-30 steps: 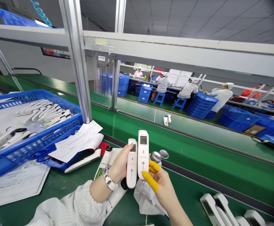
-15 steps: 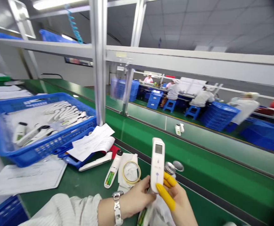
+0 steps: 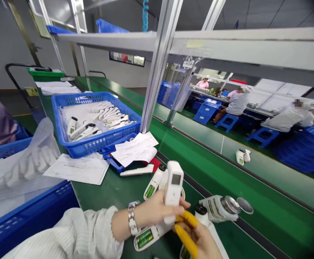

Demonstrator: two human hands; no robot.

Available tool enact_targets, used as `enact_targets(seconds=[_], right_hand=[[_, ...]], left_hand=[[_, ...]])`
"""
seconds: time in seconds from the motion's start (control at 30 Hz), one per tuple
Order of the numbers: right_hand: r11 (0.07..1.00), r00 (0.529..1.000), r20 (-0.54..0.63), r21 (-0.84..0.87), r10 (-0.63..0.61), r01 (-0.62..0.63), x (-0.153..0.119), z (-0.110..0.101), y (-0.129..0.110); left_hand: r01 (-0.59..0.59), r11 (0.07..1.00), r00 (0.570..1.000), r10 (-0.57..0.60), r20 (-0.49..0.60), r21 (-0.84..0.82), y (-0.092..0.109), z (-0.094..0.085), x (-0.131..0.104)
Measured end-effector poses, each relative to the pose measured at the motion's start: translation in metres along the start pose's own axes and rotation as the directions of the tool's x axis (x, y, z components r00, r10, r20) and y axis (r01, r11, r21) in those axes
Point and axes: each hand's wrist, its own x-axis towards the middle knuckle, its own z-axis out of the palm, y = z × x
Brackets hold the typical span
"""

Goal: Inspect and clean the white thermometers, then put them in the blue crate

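A white handheld infrared thermometer (image 3: 173, 180) stands nearly upright, its small grey screen facing me. My left hand (image 3: 157, 208), with a metal watch at the wrist, is closed around its lower body. Just below and right of its bottom end is my right hand (image 3: 197, 237), yellow covers on thumb and finger, which are apart with nothing between them. Under my hands lies another thermometer (image 3: 145, 238) with batteries showing in its open compartment. A similar one (image 3: 153, 183) lies behind my left hand, and a black-tipped one (image 3: 201, 213) is beside my right.
A blue basket (image 3: 111, 138) of thermometers stands at the back left, with papers (image 3: 77, 168) before it. A white bottle (image 3: 213, 208) with a metal top lies right. Two thermometers (image 3: 240, 157) rest beyond the green belt (image 3: 213, 172). A metal post (image 3: 159, 64) rises ahead.
My left hand has moved up around the thermometer. My right hand has loosened its hold and dropped lower. The view has swung left, bringing in a blue bin and a person's sleeve.
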Motion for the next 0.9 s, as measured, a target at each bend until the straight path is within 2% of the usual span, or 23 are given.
enact_targets(seconds=[0.07,0.1,0.17,0.23,0.3,0.43,0.6,0.73,0.9], right_hand=[[0.97,0.997,-0.036,-0.236,-0.071,0.06,0.01,-0.009,0.001],[0.92,0.992,-0.057,-0.384,-0.109,0.079,0.015,-0.016,0.002],[0.769,0.986,-0.073,-0.635,-0.153,0.072,0.026,-0.031,0.002],[0.646,0.987,-0.073,-0.762,-0.143,0.037,0.036,-0.041,0.0],[0.586,0.993,-0.056,-0.81,-0.107,0.018,0.045,-0.046,-0.004],[0.424,1.0,0.012,-0.905,0.002,0.01,0.056,-0.042,-0.012],[0.247,0.994,-0.038,-0.967,0.106,-0.064,0.064,-0.035,-0.01],[0.172,0.99,-0.088,-0.979,0.11,-0.106,0.068,-0.029,-0.004],[0.14,0.993,-0.067,-0.987,0.094,-0.079,0.067,-0.025,-0.012]], left_hand=[[-0.032,0.999,0.993,0.033,-0.114,0.01,0.0,-0.018,0.009],[-0.04,0.999,0.984,0.044,-0.17,0.026,-0.001,-0.028,0.014],[-0.037,0.998,0.968,0.05,-0.246,0.056,-0.002,-0.046,0.023],[-0.018,0.996,0.96,0.041,-0.276,0.084,-0.003,-0.057,0.028],[0.001,0.995,0.958,0.029,-0.287,0.104,-0.004,-0.062,0.031],[0.015,0.99,0.959,0.026,-0.282,0.143,-0.005,-0.058,0.03],[0.006,0.97,0.975,0.048,-0.215,0.245,-0.012,-0.052,0.027],[-0.017,0.924,0.982,0.088,-0.168,0.381,-0.015,-0.047,0.021],[-0.056,0.842,0.982,0.144,-0.122,0.537,-0.017,-0.035,0.028]])
